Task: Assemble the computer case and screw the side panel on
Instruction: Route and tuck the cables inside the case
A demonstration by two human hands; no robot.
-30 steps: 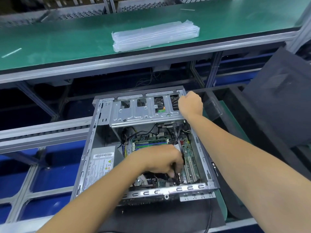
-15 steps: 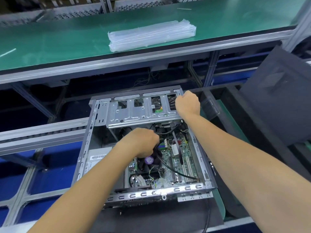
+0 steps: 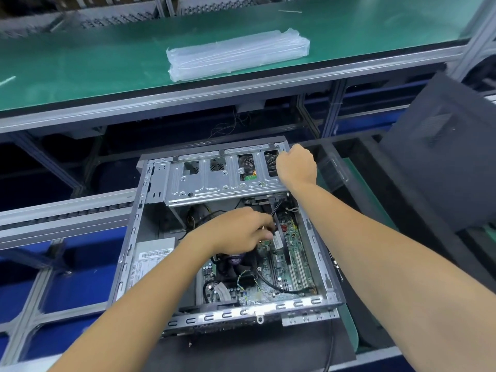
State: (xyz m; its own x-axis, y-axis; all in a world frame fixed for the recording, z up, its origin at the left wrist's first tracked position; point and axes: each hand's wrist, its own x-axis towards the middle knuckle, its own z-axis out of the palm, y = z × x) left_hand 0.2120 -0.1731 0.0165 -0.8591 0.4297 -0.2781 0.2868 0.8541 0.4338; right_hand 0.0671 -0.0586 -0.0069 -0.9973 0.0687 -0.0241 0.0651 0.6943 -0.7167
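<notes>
Lying on its side with the open face up, the computer case (image 3: 230, 237) sits on a dark mat (image 3: 241, 353) at the near edge of the work line, below the green tabletop (image 3: 80, 63). The right hand (image 3: 296, 165) is at the far right corner of the case, its grip curled around the edge of the silver drive cage (image 3: 220, 181), which spans the far end of the chassis. The left hand (image 3: 239, 232) reaches down into the middle of the case, over the motherboard (image 3: 290, 253); its fingers are bent together and appear to pinch a thin dark cable (image 3: 276, 210) that runs up toward the drive cage, though the fingertips are partly hidden. A power supply (image 3: 153, 259) with a barcode label fills the left side of the case. On the green tabletop beyond lies a clear plastic packet (image 3: 239, 55). A dark side panel (image 3: 442, 157) leans at the right, well apart from the case
</notes>
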